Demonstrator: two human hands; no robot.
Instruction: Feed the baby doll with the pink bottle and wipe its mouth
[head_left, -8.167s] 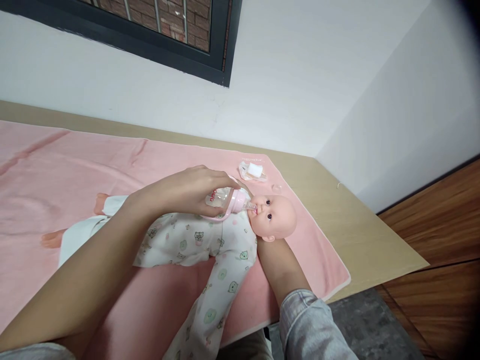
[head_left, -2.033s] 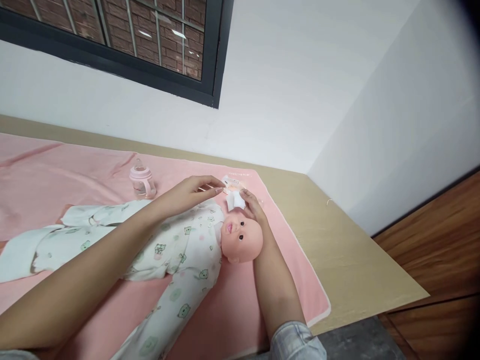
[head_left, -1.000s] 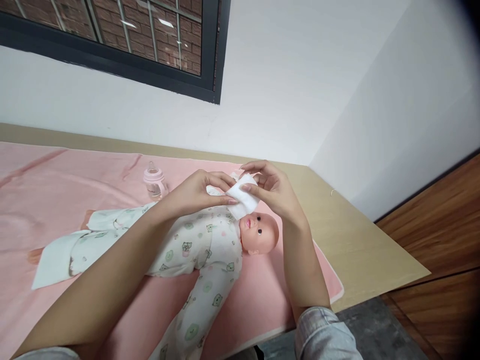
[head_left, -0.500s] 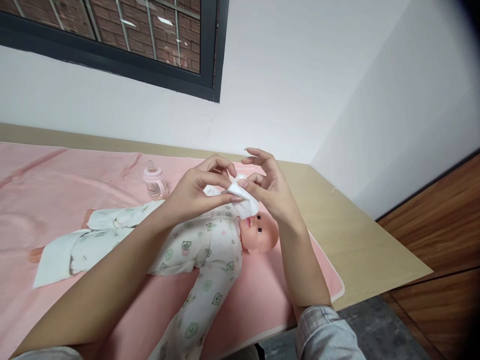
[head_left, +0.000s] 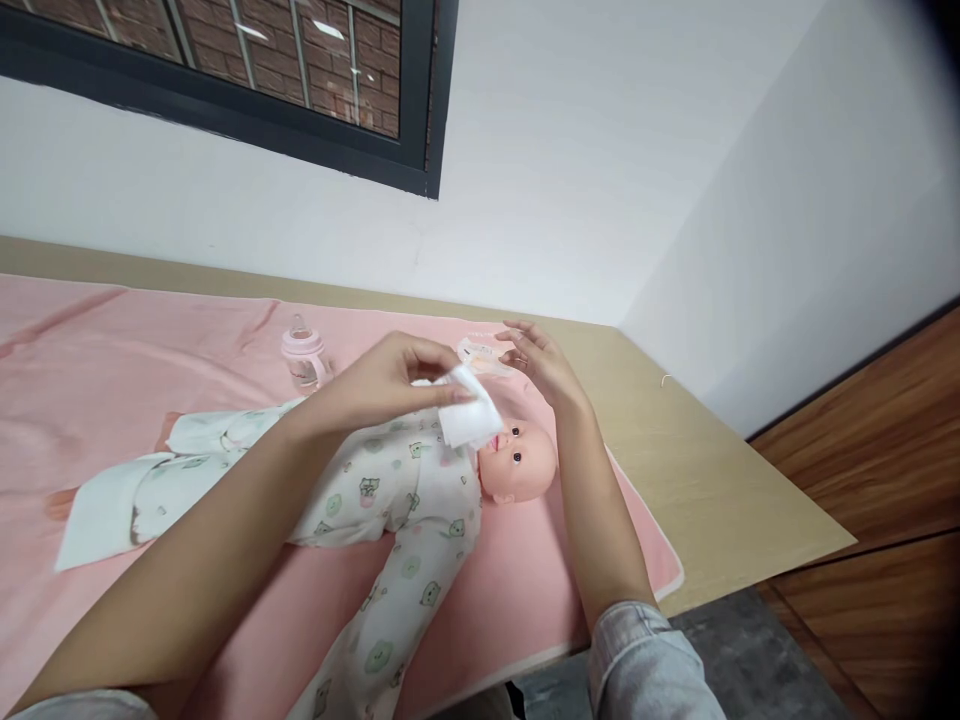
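A white cloth [head_left: 466, 422] is pinched between thumb and fingers of the left hand [head_left: 386, 382], above the neck of the doll [head_left: 439, 500]. The right hand [head_left: 551, 372] is held loosely spread, grasping nothing. Beside the doll's legs a bottle [head_left: 302, 362] is stood upright; its contents cannot be told. A clear wrapper [head_left: 474, 354] is seen beyond the doll's shoulder. Under the doll a pink blanket [head_left: 525, 590] is spread; beyond it, a barred window [head_left: 420, 130] is set.

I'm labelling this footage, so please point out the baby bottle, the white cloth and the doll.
baby bottle [head_left: 303, 346], head view: on its pink collar
white cloth [head_left: 470, 418], head view: below the thumb holding it
doll [head_left: 390, 485], head view: on its clothed torso
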